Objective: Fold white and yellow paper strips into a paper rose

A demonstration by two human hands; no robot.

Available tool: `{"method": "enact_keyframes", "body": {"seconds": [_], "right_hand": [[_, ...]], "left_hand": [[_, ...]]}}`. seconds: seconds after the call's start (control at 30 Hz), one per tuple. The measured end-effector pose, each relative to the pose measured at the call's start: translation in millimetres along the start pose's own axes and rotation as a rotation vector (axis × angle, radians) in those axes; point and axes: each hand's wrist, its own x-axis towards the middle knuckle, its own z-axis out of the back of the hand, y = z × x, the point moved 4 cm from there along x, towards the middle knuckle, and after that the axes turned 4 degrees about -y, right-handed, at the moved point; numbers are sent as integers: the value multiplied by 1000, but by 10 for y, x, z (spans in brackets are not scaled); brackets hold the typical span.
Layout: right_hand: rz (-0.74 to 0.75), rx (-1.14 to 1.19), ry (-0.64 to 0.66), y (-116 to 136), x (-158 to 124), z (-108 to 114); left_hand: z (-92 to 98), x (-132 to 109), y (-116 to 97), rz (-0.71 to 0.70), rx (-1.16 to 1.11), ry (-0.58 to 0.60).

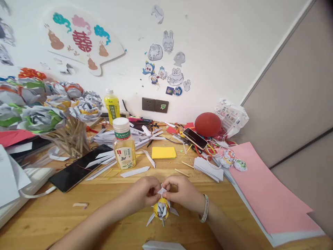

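A small folded-paper flower (162,209) in white and yellow is low in the middle of the head view, with pointed white petals spreading from its near side. My left hand (145,191) pinches its far edge from the left, thumb and fingers closed. From the right, my right hand (179,192) pinches a white petal tip at the same edge, and a beaded bracelet circles that wrist. Both thumbs nearly meet over the petal. A folded white paper strip (163,245) lies nearest me, partly cut off by the frame.
A tea bottle (125,149) and yellow paper stack (163,152) stand beyond my hands. White folded papers (208,168), a phone (195,138) and pink sheets (270,194) lie right. A tablet (78,170) and finished paper flowers (41,118) are left. A red balloon (208,124) sits at the back.
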Motion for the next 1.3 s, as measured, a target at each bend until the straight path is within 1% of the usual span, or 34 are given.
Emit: {"method": "enact_keyframes", "body": {"seconds": [0.17,0.27,0.3,0.37,0.43,0.53,0.63,0.7,0.87,0.93,1.07,1.2,1.3], "right_hand": [[97,-76,-12,75,-4,-7],[117,-73,-40,93,-9,18],[116,-67,-58,95,-11,31],[107,-48,-94,92,-14,56],[103,-31,-135,84,-14,75],[116,-16,-193,65,-8,91],[119,-18,-199,41,2,86],[118,-32,-182,40,5,80],[143,-82,-125,94,-8,57],[197,-121,-131,126,-15,49],[355,-177,-175,173,-29,45],[430,-229,-197,205,-50,65],[599,-317,-189,298,-110,65]], "left_hand": [[-10,-20,23,10,-20,-3],[46,-39,6,22,-78,59],[68,-45,0,30,-119,97],[96,-55,-6,66,-281,189],[117,-51,-2,124,-459,213],[98,-27,9,193,-602,183],[26,-7,34,243,-635,168],[-9,6,70,261,-596,131],[-55,36,174,223,-466,60],[-61,44,208,228,-446,36],[-53,62,227,234,-414,-8],[-21,74,223,241,-410,-81],[-10,68,228,248,-434,-121]]}}
